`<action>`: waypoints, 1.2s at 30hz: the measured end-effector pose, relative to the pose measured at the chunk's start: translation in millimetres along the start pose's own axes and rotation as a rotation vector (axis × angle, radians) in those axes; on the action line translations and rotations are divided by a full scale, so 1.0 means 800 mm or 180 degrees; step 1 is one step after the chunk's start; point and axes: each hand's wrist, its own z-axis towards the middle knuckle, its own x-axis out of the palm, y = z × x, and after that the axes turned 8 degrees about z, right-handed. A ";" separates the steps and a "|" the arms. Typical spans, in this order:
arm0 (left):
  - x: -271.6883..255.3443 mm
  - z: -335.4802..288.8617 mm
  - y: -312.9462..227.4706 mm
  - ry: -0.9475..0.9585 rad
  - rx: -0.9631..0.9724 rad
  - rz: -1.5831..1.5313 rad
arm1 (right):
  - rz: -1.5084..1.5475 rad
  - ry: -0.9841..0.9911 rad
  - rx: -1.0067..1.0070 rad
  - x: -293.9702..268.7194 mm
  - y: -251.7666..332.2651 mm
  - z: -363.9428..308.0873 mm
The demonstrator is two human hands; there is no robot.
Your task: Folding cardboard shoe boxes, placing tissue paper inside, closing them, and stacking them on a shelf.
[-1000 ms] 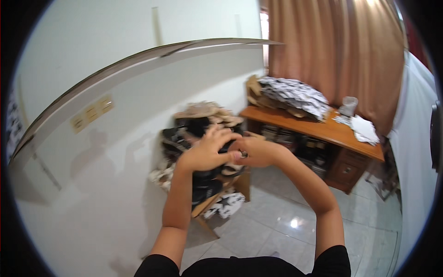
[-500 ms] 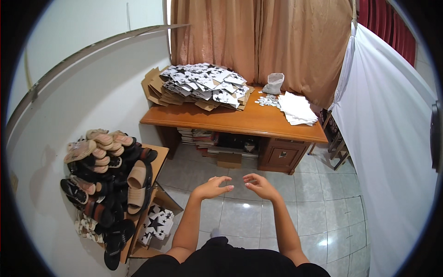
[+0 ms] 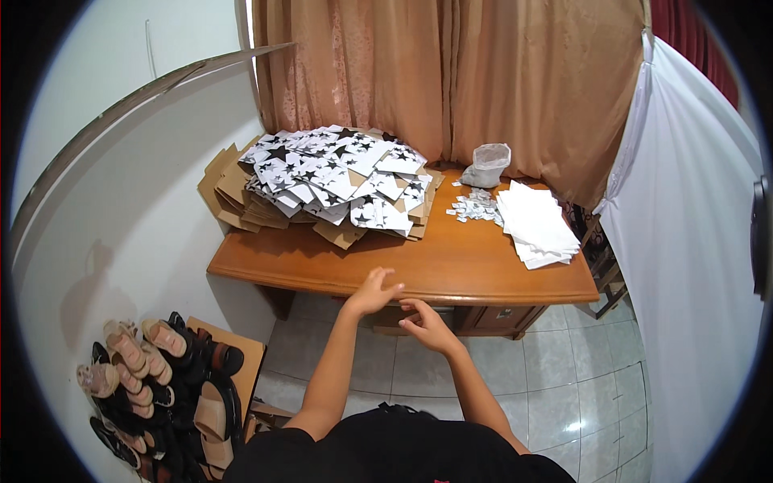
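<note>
My left hand (image 3: 373,293) is held out at the front edge of the wooden desk (image 3: 322,262), fingers apart and nothing in it. Just right of it and a little nearer, my right hand (image 3: 424,324) is also empty, its fingers loosely curved and apart. Beyond my left hand lies a heap of flat cardboard pieces (image 3: 322,181), white with black stars on one side and brown on the other. At the desk's right end are a stack of white sheets (image 3: 538,225), a scatter of small pale packets (image 3: 475,207) and an open whitish bag (image 3: 488,166).
A pile of sandals and shoes (image 3: 161,378) covers a low wooden stand (image 3: 245,346) at the left, beside the white wall. Brown curtains (image 3: 362,80) hang behind the desk. A white cloth (image 3: 692,241) hangs along the right side, with tiled floor (image 3: 555,374) below.
I have come closer to the desk, which now fills more of the view. My left hand has risen to the desk's front edge, and both hands stay empty.
</note>
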 end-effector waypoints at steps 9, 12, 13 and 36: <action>-0.072 0.285 0.088 -0.1170 -0.1256 0.1800 | -0.0120 0.0125 -0.0216 -0.117 -0.062 0.199; -0.100 0.341 0.156 -0.1645 -0.1261 0.2686 | -0.0068 0.0389 -0.0100 -0.142 -0.068 0.257; -0.103 0.357 0.179 -0.1736 -0.1276 0.2945 | -0.0105 0.0422 -0.0087 -0.153 -0.073 0.274; -0.193 0.331 0.105 -0.3449 0.0228 0.1857 | 0.0093 0.0600 0.0224 -0.216 -0.137 0.421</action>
